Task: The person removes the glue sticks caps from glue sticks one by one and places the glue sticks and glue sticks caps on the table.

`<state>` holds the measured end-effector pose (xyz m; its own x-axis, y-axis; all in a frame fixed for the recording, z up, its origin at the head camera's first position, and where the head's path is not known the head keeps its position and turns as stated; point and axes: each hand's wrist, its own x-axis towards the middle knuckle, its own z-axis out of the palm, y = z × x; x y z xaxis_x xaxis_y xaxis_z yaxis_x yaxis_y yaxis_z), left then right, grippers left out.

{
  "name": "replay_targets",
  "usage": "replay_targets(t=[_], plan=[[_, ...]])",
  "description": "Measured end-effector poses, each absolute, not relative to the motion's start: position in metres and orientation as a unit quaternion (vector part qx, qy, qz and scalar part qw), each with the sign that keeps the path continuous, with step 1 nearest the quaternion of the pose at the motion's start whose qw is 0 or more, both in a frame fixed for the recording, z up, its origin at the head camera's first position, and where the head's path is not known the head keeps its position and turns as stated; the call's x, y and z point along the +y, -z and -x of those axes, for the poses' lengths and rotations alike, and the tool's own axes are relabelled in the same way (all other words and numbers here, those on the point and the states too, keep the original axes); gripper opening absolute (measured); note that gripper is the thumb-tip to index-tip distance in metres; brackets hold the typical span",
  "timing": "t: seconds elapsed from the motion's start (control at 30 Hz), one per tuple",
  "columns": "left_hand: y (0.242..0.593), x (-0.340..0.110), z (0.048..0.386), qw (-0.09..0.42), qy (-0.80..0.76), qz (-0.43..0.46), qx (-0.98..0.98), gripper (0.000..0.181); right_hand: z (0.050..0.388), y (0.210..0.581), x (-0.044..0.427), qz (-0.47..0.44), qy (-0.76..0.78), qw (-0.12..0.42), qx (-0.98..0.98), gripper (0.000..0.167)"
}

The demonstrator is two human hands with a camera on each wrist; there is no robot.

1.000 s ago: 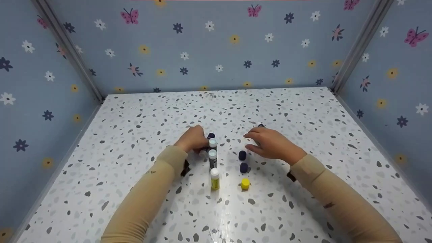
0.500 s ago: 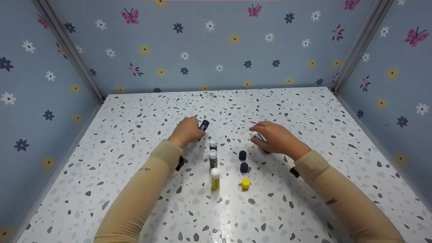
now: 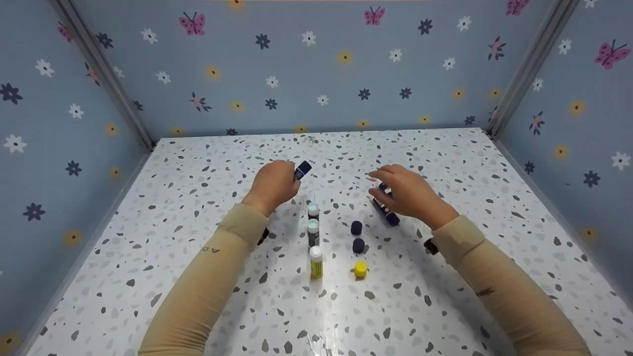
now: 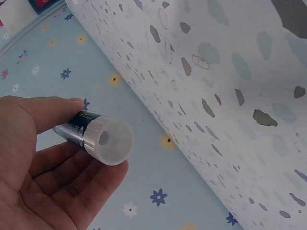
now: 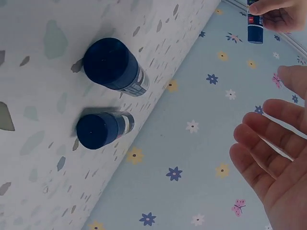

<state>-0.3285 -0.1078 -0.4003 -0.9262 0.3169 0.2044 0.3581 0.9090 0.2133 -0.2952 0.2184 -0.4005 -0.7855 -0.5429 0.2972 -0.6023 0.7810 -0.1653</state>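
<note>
My left hand [image 3: 273,185] holds a dark-blue-capped glue stick [image 3: 303,170] tilted, behind the row of sticks. In the left wrist view, thumb and fingers pinch this stick [image 4: 85,129], its clear end facing the camera. My right hand [image 3: 409,192] has loosely bent, spread fingers and holds nothing. Beside it are two dark-blue-capped sticks, one large [image 5: 110,62] and one smaller [image 5: 98,129] in the right wrist view. In the head view one [image 3: 390,217] shows below the right hand; the other is partly hidden by the fingers.
Between the hands, a column of upright uncapped sticks stands: a yellow one [image 3: 316,264] nearest, then two dark ones [image 3: 313,235] behind. To their right sit two dark blue caps [image 3: 358,245] and a yellow cap [image 3: 360,269]. Patterned walls [image 3: 316,64] border the speckled table [image 3: 198,296].
My left hand has moved away from the column, farther back, with the capped stick. My right hand has shifted slightly back and right, and a capped stick now shows more below it.
</note>
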Motion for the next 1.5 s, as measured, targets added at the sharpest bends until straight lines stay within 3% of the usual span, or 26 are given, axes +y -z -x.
replay_targets(t=[0.13,0.43,0.83,1.27,1.5], plan=[[0.394,-0.099,0.323,0.114,0.086,0.206,-0.968,0.022,0.295,0.395,0.215,-0.302,-0.130,0.137,-0.934,0.044],[0.386,-0.086,0.308,0.236,-0.009,0.288,-0.928,0.016,0.293,0.384,0.201,-0.318,-0.127,0.156,-0.926,0.048],[0.382,-0.067,0.293,0.357,-0.141,0.338,-0.859,0.014,0.290,0.379,0.184,-0.339,-0.117,0.169,-0.918,0.052],[0.384,-0.056,0.288,0.427,-0.155,0.383,-0.804,0.010,0.289,0.378,0.173,-0.351,-0.128,0.151,-0.915,0.044],[0.383,-0.055,0.287,0.432,-0.130,0.390,-0.803,0.016,0.289,0.377,0.172,-0.362,-0.140,0.161,-0.907,0.034]])
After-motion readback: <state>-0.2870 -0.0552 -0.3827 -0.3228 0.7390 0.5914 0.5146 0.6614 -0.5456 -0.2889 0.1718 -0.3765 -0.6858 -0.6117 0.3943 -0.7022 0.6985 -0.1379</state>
